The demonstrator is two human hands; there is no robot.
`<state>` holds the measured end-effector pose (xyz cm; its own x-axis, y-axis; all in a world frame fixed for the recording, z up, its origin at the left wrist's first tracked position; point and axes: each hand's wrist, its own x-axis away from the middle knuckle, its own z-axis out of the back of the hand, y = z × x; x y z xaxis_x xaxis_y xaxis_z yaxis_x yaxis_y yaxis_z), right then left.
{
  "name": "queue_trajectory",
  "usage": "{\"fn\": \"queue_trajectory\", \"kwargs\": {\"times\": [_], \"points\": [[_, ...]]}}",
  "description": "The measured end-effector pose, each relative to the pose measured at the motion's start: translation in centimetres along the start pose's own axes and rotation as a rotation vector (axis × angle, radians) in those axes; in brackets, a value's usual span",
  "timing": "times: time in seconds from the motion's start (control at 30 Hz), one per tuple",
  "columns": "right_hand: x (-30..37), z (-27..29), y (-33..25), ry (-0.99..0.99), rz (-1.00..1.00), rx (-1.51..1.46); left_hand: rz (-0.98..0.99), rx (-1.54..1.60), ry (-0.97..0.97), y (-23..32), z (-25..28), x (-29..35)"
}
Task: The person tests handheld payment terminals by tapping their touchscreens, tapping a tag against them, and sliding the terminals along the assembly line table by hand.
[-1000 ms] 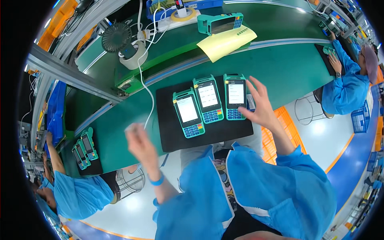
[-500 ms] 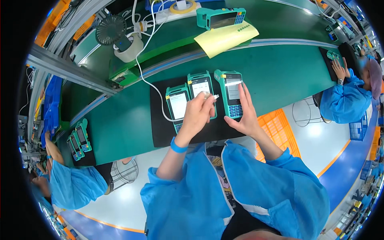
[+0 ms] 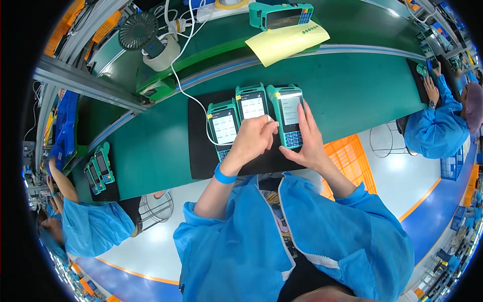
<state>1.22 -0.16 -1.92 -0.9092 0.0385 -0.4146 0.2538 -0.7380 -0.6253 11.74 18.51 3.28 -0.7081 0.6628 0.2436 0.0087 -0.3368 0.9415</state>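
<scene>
Three green handheld payment terminals with lit screens are side by side in front of me. My right hand [image 3: 311, 142] grips the right payment terminal [image 3: 290, 111], its thumb at the lower left edge and fingers along the right side. My left hand [image 3: 253, 137] pinches the plug end of a white cable [image 3: 193, 99] against or close to that terminal's left side; fingers hide the tip, so I cannot tell whether it is inserted. The middle payment terminal [image 3: 252, 104] is partly covered by my left hand. Beside it lies the left payment terminal [image 3: 224, 127], crossed by the cable.
A black mat [image 3: 198, 146] lies under the terminals on the green bench [image 3: 156, 151]. Behind are a shelf with a small fan [image 3: 139, 32], yellow paper [image 3: 289, 43] and another terminal [image 3: 282, 16]. An orange crate [image 3: 350, 163] stands below. Co-workers sit at both sides.
My left hand has moved slightly right, bringing the cable plug to the right terminal's left side. The left and middle screens now show icons. The right hand keeps its grip.
</scene>
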Motion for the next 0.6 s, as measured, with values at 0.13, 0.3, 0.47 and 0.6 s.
{"fn": "queue_trajectory", "kwargs": {"times": [0.13, 0.3, 0.47, 0.6], "points": [[-0.1, 0.1, 0.0, -0.011, 0.027, 0.065, 0.01, 0.012, -0.008, -0.1, -0.1, -0.6], [-2.4, 3.2, -1.0, -0.19, -0.05, 0.06, -0.042, -0.081, 0.03, -0.9, -0.4, -0.3], [-9.5, 6.7, 3.7, 0.149, 0.059, 0.073, -0.025, -0.04, 0.025, -1.2, -0.4, -0.5], [-17.0, 8.6, 9.1, 0.322, 0.243, 0.298, -0.063, -0.067, 0.028, -0.9, -0.6, -0.4]]}}
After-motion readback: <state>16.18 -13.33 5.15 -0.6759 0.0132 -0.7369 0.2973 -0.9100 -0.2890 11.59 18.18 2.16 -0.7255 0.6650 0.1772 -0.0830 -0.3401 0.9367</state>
